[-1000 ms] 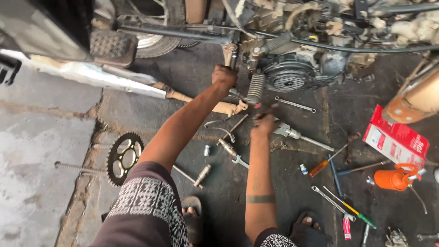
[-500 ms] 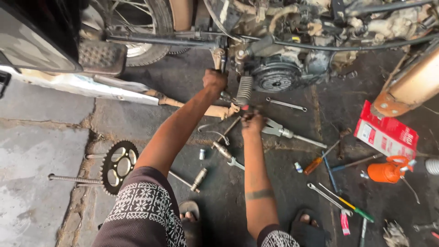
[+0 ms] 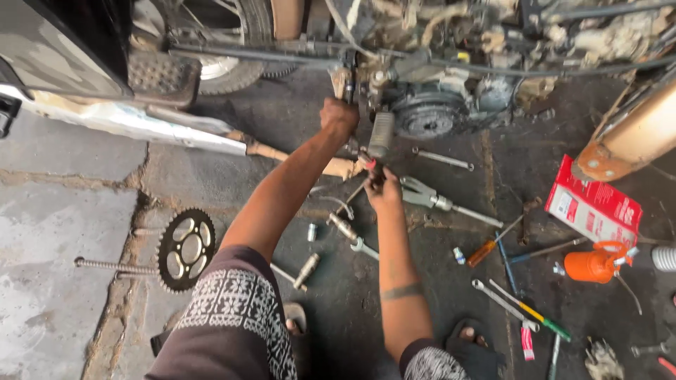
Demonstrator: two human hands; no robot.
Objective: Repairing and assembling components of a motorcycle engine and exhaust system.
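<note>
The floor (image 3: 63, 232) is rough, stained concrete, dark and oily near the engine (image 3: 436, 105), whose metal looks dull and grimy. The sprocket (image 3: 184, 249) is dark matt metal. The wrenches (image 3: 503, 304) shine. The oil can (image 3: 591, 265) is glossy orange plastic, the box (image 3: 593, 207) printed cardboard.

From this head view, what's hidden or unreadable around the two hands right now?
- Left hand: what it grips is hidden by the fist, against the motorcycle.
- Right hand: only a red-tipped tool end shows; the palm hides the rest.
- Motorcycle: upper part cut off by the top edge.
- Orange oil can: spout tip too small to make out.
</note>
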